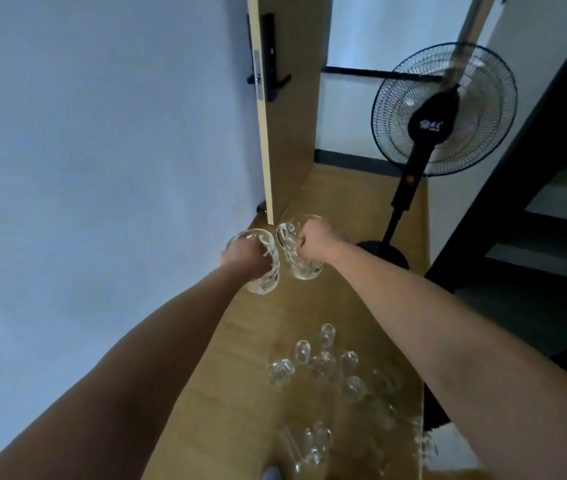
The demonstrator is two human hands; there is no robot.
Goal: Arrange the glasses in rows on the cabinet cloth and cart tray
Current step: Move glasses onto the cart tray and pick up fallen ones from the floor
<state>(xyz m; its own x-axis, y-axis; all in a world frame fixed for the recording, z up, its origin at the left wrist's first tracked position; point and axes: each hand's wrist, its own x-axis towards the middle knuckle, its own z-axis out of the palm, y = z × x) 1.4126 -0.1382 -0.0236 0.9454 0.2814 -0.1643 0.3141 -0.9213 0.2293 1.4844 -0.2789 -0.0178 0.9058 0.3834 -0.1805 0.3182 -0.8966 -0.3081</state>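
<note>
Two glasses are up in the air, one per hand, side by side and nearly touching. The left glass (265, 271) is gripped by the left hand (244, 255), fingers curled round its near side. The right glass (296, 259) hangs from the right hand (316, 240), fist closed on what looks like a handle. Both are carried over the far part of a wood surface (240, 375), w/ nothing under them.

We read this as the carry step: both picked, not yet set down. No cloth or cart tray is in view, so next we'd need to bring the target into sight, then lower both bases flat, in line w/ a row and w/o knocking the two together.

Long axis of each runs roughly up-down in the frame. Rims point to the top, thick bases to the bottom, and the left one leans a bit. The view is tilted, so we can't tell if they're truly upright.

Nearer us, loose glasses (323, 365) sit in a scattered bunch, not in rows. Beyond stand a door (289, 98) and a fan (443, 109).
</note>
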